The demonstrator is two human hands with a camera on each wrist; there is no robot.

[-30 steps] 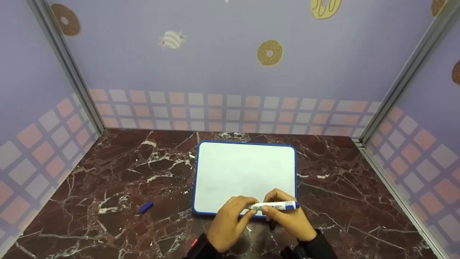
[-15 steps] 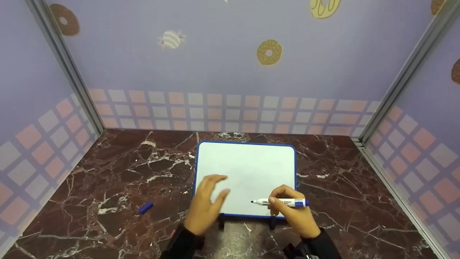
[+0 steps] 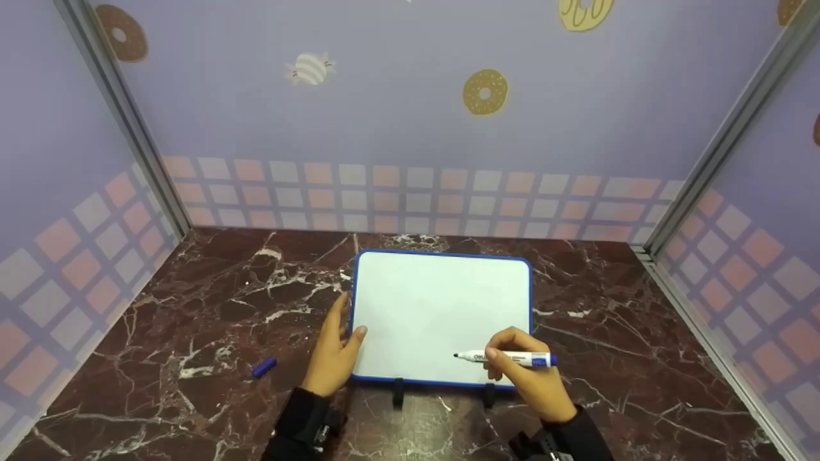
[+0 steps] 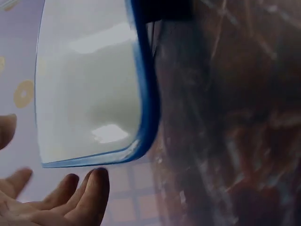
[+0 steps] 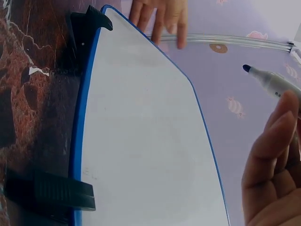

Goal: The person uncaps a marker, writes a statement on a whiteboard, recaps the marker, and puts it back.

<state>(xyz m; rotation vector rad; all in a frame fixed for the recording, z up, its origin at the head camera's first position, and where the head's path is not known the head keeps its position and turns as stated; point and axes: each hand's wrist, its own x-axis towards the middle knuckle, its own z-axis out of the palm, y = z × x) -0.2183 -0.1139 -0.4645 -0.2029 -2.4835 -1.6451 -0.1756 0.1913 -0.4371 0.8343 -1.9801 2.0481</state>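
A whiteboard (image 3: pixel 435 307) with a blue frame stands tilted back on black stand clips (image 5: pixel 66 190) along its lower edge. My right hand (image 3: pixel 528 371) pinches a white and blue whiteboard marker (image 3: pixel 506 358) in front of the board's lower right. The marker's bare dark tip points left, and in the right wrist view it is apart from the board. At the board's left edge is my left hand (image 3: pixel 333 355), its fingers extended and the thumb in front of the frame. In the left wrist view its fingertips (image 4: pixel 99 181) are right beside the blue side edge.
A blue marker cap (image 3: pixel 264 367) lies on the dark marble tabletop (image 3: pixel 211 301), left of the left hand. Patterned lilac panels (image 3: pixel 397 115) enclose the table at the back and sides, with metal posts (image 3: pixel 122 102) at the corners.
My left hand has left the marker and moved left across the board to its left edge. The right hand has shifted slightly right with the marker, whose tip is now exposed.
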